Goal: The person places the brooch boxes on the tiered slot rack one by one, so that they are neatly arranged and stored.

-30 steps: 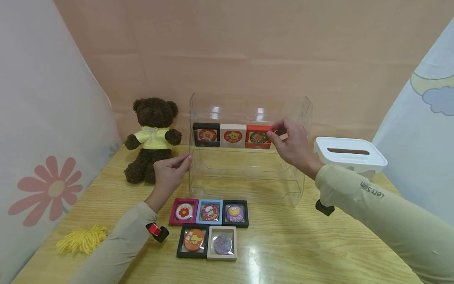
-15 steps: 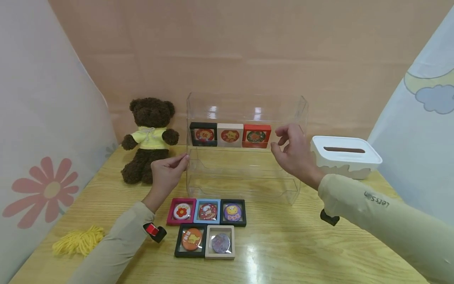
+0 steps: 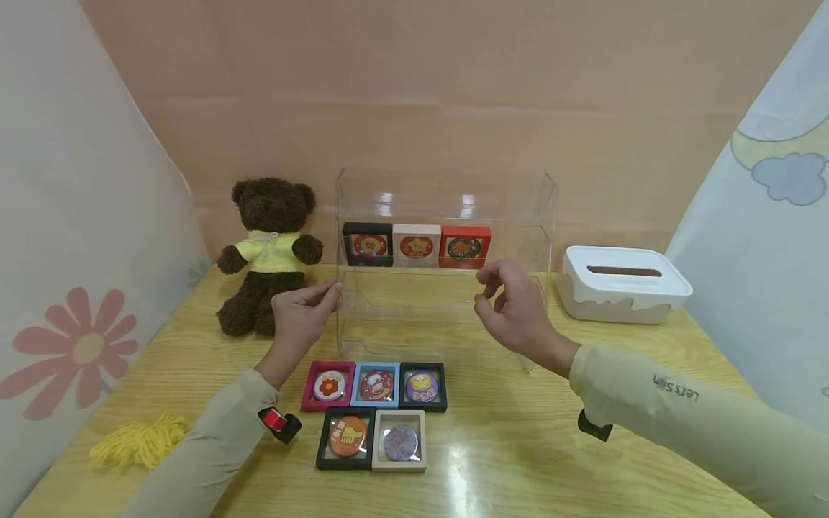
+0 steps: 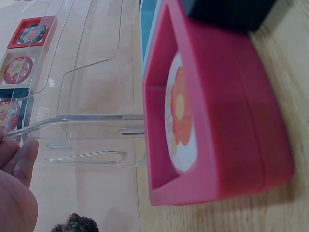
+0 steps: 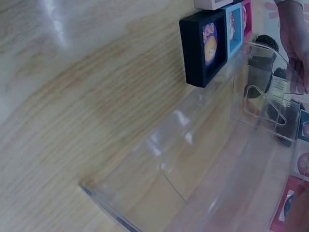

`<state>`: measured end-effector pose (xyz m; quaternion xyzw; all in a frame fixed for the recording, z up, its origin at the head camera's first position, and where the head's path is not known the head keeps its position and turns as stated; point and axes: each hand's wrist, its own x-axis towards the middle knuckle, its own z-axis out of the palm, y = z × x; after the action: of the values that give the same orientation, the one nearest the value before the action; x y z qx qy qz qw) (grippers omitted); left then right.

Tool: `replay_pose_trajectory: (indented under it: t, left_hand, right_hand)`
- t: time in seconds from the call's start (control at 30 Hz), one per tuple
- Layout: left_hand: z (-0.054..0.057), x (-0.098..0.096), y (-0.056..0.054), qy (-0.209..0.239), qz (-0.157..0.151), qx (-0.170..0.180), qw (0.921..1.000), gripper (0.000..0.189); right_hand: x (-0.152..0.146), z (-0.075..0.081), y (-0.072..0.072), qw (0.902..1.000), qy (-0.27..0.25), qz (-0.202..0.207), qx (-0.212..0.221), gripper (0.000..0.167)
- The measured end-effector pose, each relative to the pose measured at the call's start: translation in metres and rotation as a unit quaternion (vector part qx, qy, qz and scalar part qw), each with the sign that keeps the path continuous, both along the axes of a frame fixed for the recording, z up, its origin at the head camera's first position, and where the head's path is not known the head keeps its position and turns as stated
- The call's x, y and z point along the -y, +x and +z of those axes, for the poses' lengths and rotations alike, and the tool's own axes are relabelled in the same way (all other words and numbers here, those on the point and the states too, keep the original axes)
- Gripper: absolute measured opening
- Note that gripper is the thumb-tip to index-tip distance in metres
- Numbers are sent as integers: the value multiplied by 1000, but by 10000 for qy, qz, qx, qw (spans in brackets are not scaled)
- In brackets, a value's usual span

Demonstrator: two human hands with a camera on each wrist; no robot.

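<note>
A clear acrylic display rack point(image 3: 447, 194) stands on the table. My left hand point(image 3: 301, 316) pinches its left side edge between thumb and fingers; the left wrist view shows that hand point(image 4: 19, 179) at the same edge. On one tier stand a black framed badge point(image 3: 368, 244), a cream one point(image 3: 417, 246) and a red one point(image 3: 465, 247), side by side. My right hand point(image 3: 514, 306) hovers in front of the rack's right half, fingers bent, nothing between them. Framed badges lie before the rack: pink point(image 3: 328, 386), light blue point(image 3: 376, 386), black point(image 3: 423, 387), another black point(image 3: 346, 438), cream point(image 3: 399, 441).
A brown teddy bear point(image 3: 268, 252) in a yellow top sits left of the rack. To the right is a white tissue box point(image 3: 624, 284). Yellow yarn point(image 3: 139, 440) lies at the front left, beside my left sleeve. A cloth backdrop point(image 3: 427, 86) hangs behind.
My right hand has let go of the red framed badge, moved right off it, then come down and left. The left hand keeps its pinch on the rack. The view has shifted slightly.
</note>
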<state>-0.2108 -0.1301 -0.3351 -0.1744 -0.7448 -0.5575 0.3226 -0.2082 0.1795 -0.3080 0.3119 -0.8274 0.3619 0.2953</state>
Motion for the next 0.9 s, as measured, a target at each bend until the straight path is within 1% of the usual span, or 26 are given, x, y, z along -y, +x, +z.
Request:
replay_pose_trajectory:
  t: [0.13,0.27,0.43,0.57,0.67,0.83,0.9]
  left_hand:
    - [-1,1,0,6,-61,46,10000,12]
    - [-1,1,0,15,-50,37,10000,12]
    - [-2,1,-1,-10,-1,-11,10000,11]
    - [-1,2,-2,-1,5,-39,10000,11]
    - [-1,2,-2,36,0,-51,10000,11]
    - [-3,2,-2,107,-37,-56,9999,11]
    - [-4,1,-2,110,-54,-82,9999,11]
  right_hand:
    - [1,-7,8,9998,-17,115,175,23]
    - [4,-18,20,9985,40,411,346,21]
    - [11,-32,34,9948,142,727,698,21]
    - [12,-44,40,9911,250,833,1005,25]
    - [12,-55,44,9859,354,936,1343,24]
    - [11,-74,49,9706,502,1268,1985,16]
    - [11,-79,51,9646,547,1330,2212,15]
